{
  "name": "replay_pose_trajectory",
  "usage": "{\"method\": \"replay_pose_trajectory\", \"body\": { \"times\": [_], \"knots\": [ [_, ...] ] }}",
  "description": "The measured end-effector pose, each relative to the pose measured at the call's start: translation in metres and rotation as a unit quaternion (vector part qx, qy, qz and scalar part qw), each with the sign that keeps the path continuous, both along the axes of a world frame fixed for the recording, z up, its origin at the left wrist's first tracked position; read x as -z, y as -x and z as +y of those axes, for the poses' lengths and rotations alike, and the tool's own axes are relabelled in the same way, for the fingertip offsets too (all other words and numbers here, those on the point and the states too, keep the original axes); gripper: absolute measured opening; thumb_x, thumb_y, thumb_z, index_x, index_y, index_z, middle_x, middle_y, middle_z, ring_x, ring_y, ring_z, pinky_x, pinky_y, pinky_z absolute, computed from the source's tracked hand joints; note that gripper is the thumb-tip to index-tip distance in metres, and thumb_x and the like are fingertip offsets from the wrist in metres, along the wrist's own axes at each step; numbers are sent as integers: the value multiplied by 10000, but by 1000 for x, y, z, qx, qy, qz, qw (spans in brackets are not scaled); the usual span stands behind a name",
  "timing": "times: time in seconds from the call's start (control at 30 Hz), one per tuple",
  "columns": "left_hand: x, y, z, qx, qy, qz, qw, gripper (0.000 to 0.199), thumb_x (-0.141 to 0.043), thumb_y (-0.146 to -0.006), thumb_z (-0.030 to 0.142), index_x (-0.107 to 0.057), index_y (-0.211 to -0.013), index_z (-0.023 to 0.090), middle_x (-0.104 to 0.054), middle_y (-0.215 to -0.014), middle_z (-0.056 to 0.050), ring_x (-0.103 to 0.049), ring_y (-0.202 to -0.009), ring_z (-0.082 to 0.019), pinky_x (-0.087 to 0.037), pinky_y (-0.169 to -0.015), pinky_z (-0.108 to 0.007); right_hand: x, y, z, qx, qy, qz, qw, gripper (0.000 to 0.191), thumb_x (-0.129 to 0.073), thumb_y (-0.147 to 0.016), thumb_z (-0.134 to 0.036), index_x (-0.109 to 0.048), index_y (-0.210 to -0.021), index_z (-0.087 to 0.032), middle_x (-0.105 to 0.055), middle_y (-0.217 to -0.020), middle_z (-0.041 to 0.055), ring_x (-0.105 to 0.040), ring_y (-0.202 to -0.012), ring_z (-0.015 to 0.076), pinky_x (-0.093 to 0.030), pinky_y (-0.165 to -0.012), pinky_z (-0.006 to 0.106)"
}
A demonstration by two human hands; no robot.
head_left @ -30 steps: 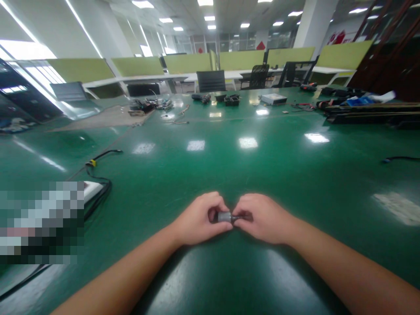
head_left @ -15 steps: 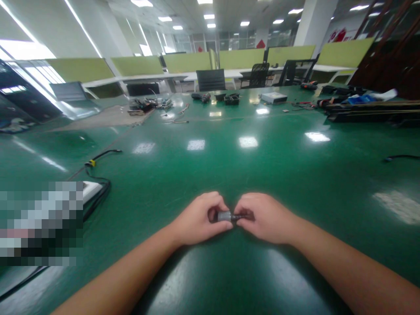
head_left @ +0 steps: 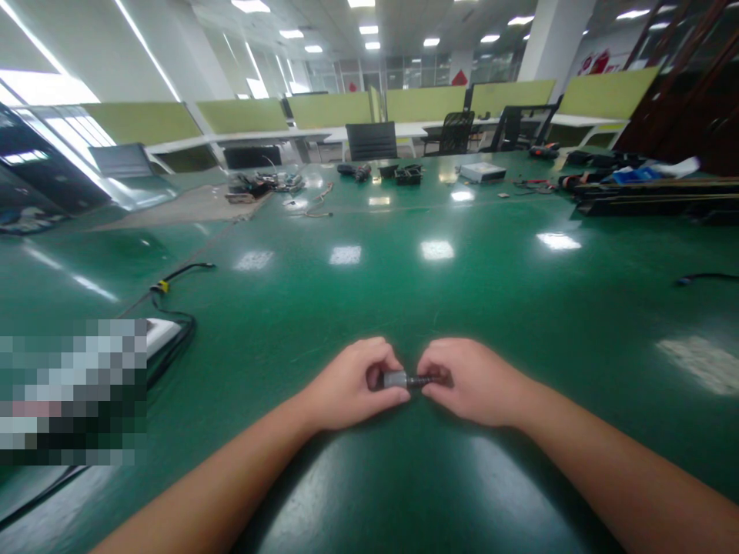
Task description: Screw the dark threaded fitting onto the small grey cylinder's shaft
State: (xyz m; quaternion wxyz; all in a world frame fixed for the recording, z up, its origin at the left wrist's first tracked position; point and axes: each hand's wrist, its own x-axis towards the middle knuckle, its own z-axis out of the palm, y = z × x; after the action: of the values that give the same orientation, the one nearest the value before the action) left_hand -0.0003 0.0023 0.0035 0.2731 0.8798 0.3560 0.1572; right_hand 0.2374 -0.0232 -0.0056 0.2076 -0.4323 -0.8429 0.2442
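Observation:
Low in the middle of the view, my left hand (head_left: 361,383) grips a small grey cylinder (head_left: 396,379) between thumb and fingers. A thin dark threaded rod (head_left: 420,380) runs from the cylinder's right end to my right hand (head_left: 462,381), whose thumb and fingertips are closed on it. The rod's far end is hidden in the right hand's fingers. Both hands are over the green tabletop (head_left: 369,308), with a small gap between them that the rod spans.
A white device (head_left: 162,335) with black cables lies at the left, partly pixelated. Another black cable (head_left: 707,277) is at the right edge. Tools and parts, a silver box (head_left: 480,171) and dark long bars (head_left: 658,196) lie along the far side.
My right hand has shifted slightly right, away from the left, and more of the threaded rod shows. My left hand has barely moved.

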Motion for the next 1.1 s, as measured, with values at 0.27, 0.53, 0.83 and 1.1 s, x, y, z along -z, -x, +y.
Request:
{"method": "replay_pose_trajectory", "body": {
  "times": [0.27, 0.53, 0.83, 1.1],
  "knots": [
    [0, 0, 0, -2, 1, 2, 1000, 265, -742, -836, 413, -652, -867, 166, -553, -751, 13, -515, -662, -132, -367, -623, -243, -5, -3, -1, 0, 9, -17, 1000, 88, -718, -798, -157, -696, -870, -202, -647, -802, -9, -553, -740, 133, -374, -668, 249],
    [0, 0, 1, 0, 3, 5, 1000, 277, -737, -841, 431, -650, -876, 170, -547, -752, 14, -511, -671, -134, -371, -627, -243, -7, -9, 0, -6, 15, -18, 1000, 95, -718, -792, -142, -700, -863, -203, -636, -794, -14, -547, -720, 122, -372, -651, 237],
    [-1, 1, 1, 3, 2, 3, 1000, 278, -734, -842, 436, -659, -871, 170, -557, -752, 8, -513, -670, -135, -379, -622, -240, -10, -13, 0, -2, 27, -25, 999, 104, -719, -785, -133, -705, -862, -201, -647, -801, -10, -542, -696, 119, -366, -630, 235],
    [0, 1, 0, 0, 7, 4, 1000, 279, -736, -844, 435, -652, -874, 170, -561, -759, 10, -516, -666, -131, -377, -615, -236, -11, -18, 2, 3, 35, -39, 999, 108, -725, -780, -151, -713, -869, -211, -651, -788, -14, -537, -687, 121, -359, -615, 237]
  ]
}}
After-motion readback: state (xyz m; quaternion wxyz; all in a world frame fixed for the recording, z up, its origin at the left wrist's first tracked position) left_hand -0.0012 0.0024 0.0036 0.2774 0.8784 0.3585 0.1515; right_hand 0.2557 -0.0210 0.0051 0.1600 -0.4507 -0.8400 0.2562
